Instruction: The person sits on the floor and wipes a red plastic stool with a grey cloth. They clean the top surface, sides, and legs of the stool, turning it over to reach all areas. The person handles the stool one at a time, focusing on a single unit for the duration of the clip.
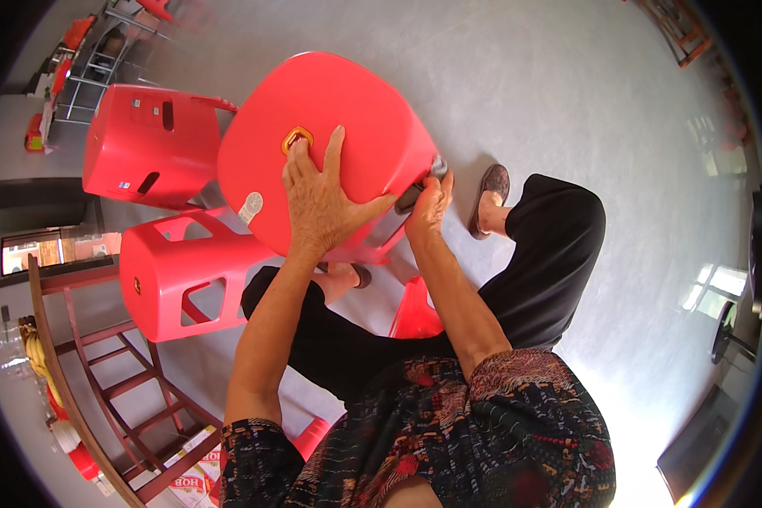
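A red plastic stool point(347, 102) stands in front of me, its seat facing up. My left hand point(322, 199) lies on the seat with its fingers spread. Two of its fingertips touch a yellow-rimmed mark point(297, 140) at the seat's middle, while the thumb reaches toward the right edge. At that edge, my right hand point(430, 203) is closed round a dark grey cloth point(410, 196) and presses it to the stool's side. Part of the cloth pokes out above the fingers. A round pale sticker point(251, 207) is on the seat's near left corner.
Two more red stools lie on their sides at the left, one farther point(152, 148) and one nearer point(173, 275). A dark wooden ladder-like frame point(135, 389) stands at the lower left. A red plastic bag point(416, 311) is between my legs. Grey floor point(567, 102) extends to the right.
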The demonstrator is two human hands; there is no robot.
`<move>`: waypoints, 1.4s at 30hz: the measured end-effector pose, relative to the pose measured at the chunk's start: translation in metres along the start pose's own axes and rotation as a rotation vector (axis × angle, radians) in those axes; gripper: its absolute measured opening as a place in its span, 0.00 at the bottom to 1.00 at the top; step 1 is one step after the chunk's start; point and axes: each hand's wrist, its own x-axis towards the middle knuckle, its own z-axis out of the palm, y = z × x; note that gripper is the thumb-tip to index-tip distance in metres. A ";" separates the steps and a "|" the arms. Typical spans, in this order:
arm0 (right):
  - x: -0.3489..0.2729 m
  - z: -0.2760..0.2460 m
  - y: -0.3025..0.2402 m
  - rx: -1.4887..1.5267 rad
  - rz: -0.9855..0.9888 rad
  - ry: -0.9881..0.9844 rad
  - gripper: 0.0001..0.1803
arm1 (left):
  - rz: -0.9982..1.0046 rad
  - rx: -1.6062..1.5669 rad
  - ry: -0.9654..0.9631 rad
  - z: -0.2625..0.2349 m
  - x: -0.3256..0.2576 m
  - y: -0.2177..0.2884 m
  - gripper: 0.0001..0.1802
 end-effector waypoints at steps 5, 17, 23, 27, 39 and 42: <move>-0.048 -0.004 -0.102 -0.253 -0.718 -0.375 0.34 | 0.027 0.008 -0.009 0.002 0.003 0.002 0.56; 0.007 0.078 -0.135 -0.854 -1.201 -0.321 0.15 | 0.014 -0.002 -0.074 -0.002 0.005 0.001 0.57; 0.109 0.062 -0.111 -0.393 -0.279 -0.773 0.25 | 0.064 -0.005 -0.037 0.001 0.007 0.000 0.58; 0.089 0.051 -0.118 -0.197 0.044 -0.847 0.21 | 0.049 -0.015 0.008 0.003 -0.001 -0.011 0.59; 0.011 -0.034 -0.087 0.052 -0.027 -0.540 0.17 | 0.289 -0.110 -0.364 -0.035 0.002 -0.038 0.62; -0.025 -0.049 -0.080 -0.019 -0.149 -0.526 0.19 | 0.151 -0.154 -0.374 -0.029 -0.003 -0.028 0.55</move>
